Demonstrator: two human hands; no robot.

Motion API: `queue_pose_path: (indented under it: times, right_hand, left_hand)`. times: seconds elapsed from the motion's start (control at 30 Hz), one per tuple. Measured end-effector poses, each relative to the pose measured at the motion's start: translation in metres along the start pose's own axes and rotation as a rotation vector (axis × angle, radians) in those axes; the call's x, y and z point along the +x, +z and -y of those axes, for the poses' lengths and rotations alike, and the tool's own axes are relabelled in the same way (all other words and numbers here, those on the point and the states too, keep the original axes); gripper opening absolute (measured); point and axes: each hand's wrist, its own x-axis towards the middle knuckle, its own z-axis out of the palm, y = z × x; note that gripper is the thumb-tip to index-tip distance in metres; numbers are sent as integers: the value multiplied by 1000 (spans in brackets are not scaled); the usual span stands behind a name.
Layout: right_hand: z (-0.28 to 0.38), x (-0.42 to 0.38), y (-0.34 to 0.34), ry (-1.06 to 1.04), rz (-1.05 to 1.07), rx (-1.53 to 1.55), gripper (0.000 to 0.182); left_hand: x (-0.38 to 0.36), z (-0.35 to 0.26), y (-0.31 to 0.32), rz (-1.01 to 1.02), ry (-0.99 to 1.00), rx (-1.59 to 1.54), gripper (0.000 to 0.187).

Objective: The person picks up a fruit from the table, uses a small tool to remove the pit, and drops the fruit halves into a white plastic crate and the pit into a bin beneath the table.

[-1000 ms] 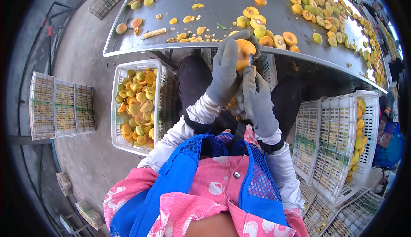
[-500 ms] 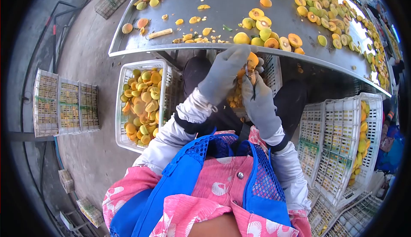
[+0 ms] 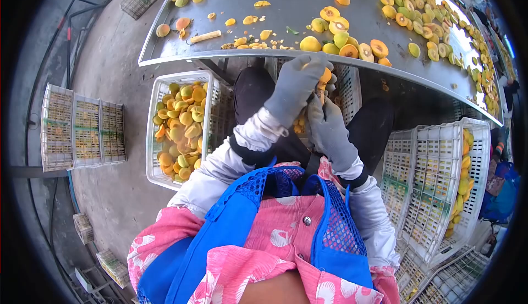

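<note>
My left hand (image 3: 297, 88), in a grey glove, is closed around an orange-yellow peach (image 3: 325, 76) just off the table's near edge; its fingertips show on the far side of the fruit. Pressed close below it, my right hand (image 3: 329, 128), gloved too, has its fingers curled in against the peach. A thin metal tool showed between the hands half a second ago; now gloves and fruit hide it. On the metal table (image 3: 247, 7), cut peach halves (image 3: 338, 25) and a whole yellow peach (image 3: 310, 44) lie just beyond my hands.
A white crate (image 3: 154, 166) of peach halves stands on the floor to the left. Another crate is partly hidden under my hands. Stacked crates (image 3: 440, 166) with fruit stand at the right. A wooden-handled tool (image 3: 205, 37) lies on the table among scraps.
Both hands have shifted slightly, staying together at the peach. My left hand has turned a little over it, and the thin metal strip seen earlier is hidden. The view has moved slightly.
</note>
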Motion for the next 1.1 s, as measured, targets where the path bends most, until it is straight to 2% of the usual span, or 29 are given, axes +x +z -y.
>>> queue_pose_path:
  times: [0.07,0.1,0.17,0.2,0.27,0.37,0.43,0.5,0.53,0.6,0.63,0.7,0.73,0.8,0.83,0.9,1.1]
  right_hand:
    - [13,-3,-2,156,25,30,37]
    - [19,-6,-5,166,21,25,37]
    - [31,-7,-15,504,167,231,45]
    - [35,-7,-18,530,217,266,50]
    - [38,-7,-21,519,270,323,50]
    - [40,-8,-17,500,292,365,50]
    - [39,-8,-22,598,352,482,49]
    - [32,-7,-27,596,417,569,46]
    - [28,-7,-28,590,493,653,44]
    - [26,-5,-23,570,465,631,45]
    - [24,-4,-21,551,432,613,45]
    - [22,-3,-22,571,414,601,46]
    - [20,-2,-23,596,398,583,46]
    - [12,1,-22,577,397,623,46]
    - [9,3,-20,547,403,664,45]
    - [6,4,-14,558,435,653,45]
    - [-5,4,25,662,480,549,46]
  left_hand:
    - [0,12,8,-128,162,19,37]
    - [1,16,8,-129,154,10,37]
    - [6,19,7,-65,175,163,46]
    - [8,18,4,-71,173,155,46]
    - [8,9,-7,294,7,-185,57]
    - [9,16,-9,290,-9,-162,64]
    - [13,21,-11,258,-74,-85,63]
    - [10,17,-4,170,114,257,67]
    - [9,20,-5,164,114,252,67]
    - [11,26,-9,281,21,-64,70]
    - [15,36,-13,280,21,-63,70]
    - [24,57,-20,339,-45,-318,72]
    - [22,54,-17,340,-45,-321,72]
    - [14,49,-10,93,-92,-249,71]
    - [11,48,-9,89,-90,-249,71]
    - [5,46,-11,-106,-77,-334,64]
    - [-26,54,-59,-322,-147,-361,65]
